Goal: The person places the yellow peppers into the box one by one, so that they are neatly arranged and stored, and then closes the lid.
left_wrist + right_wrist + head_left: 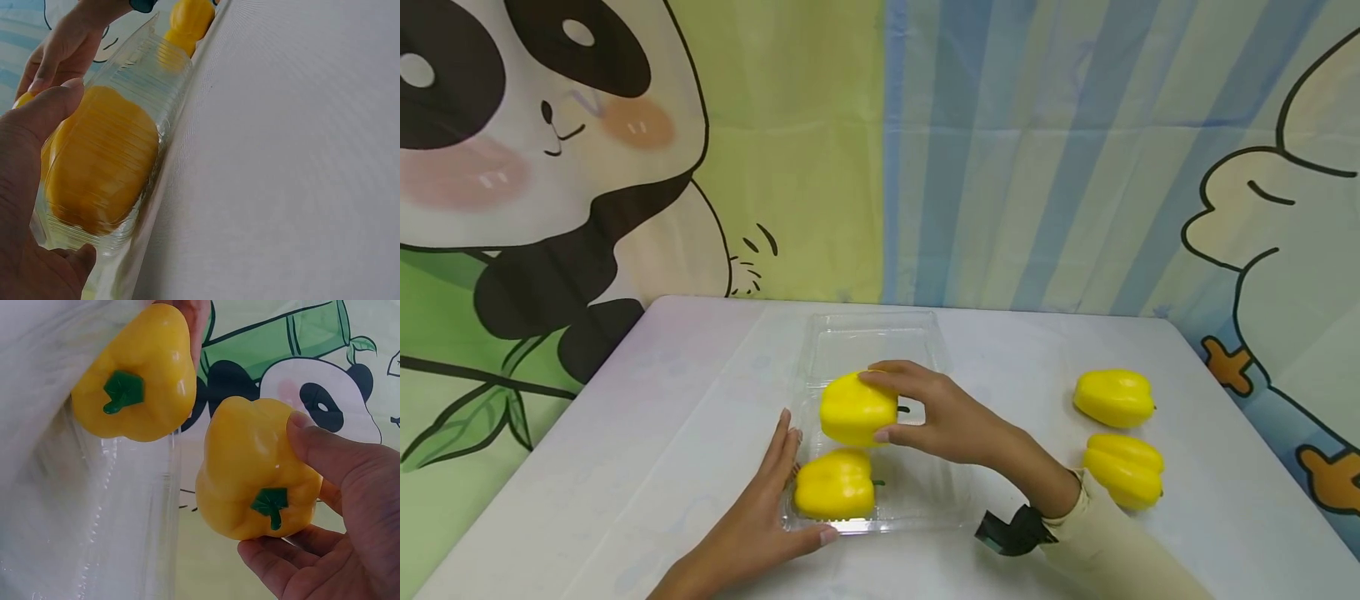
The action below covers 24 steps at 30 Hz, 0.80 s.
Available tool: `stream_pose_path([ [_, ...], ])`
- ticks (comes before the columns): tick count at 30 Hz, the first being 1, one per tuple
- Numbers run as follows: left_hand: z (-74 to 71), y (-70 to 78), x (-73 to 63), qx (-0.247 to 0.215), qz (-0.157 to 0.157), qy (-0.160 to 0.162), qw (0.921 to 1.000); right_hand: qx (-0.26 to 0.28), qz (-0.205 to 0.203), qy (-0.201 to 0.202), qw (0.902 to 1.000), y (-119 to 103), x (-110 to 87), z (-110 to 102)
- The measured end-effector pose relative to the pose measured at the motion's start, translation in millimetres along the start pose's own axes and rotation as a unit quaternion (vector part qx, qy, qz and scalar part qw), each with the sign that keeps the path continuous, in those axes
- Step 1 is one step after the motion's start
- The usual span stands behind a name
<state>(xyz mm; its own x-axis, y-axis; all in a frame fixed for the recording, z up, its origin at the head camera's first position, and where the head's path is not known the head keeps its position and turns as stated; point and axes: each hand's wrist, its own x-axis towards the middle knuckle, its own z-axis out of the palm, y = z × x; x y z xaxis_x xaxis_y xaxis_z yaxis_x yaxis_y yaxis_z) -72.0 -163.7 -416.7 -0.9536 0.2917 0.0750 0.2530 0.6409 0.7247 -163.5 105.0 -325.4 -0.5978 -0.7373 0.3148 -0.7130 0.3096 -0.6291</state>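
Yellow pepper [856,410]: over clear box [917,493] | Right hand [946,415]: fingers pinching it | Left hand [767,512]: fingers spread wide around box corner | Care: best lowered level, lightly gripped, clear of second pepper [835,485] inside.

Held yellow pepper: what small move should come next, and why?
I'd probably lower the held pepper with the right hand into the clear container, beyond the pepper already inside. The right wrist view shows it raised and apart from that one, and the left hand is at the container's near left corner, seemingly steadying it.
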Motion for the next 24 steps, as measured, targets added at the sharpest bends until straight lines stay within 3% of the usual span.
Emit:
stream_pose_path([
  [9,0.7,-0.6,-1.0,-0.01,0.016,0.001,0.9998,-0.004,0.008,-0.008,0.9999,7,6.0,3],
  [24,0.4,0.1,0.3,-0.015,0.006,0.002,0.9999,0.039,0.086,-0.041,0.9947,18,19.1,10],
])
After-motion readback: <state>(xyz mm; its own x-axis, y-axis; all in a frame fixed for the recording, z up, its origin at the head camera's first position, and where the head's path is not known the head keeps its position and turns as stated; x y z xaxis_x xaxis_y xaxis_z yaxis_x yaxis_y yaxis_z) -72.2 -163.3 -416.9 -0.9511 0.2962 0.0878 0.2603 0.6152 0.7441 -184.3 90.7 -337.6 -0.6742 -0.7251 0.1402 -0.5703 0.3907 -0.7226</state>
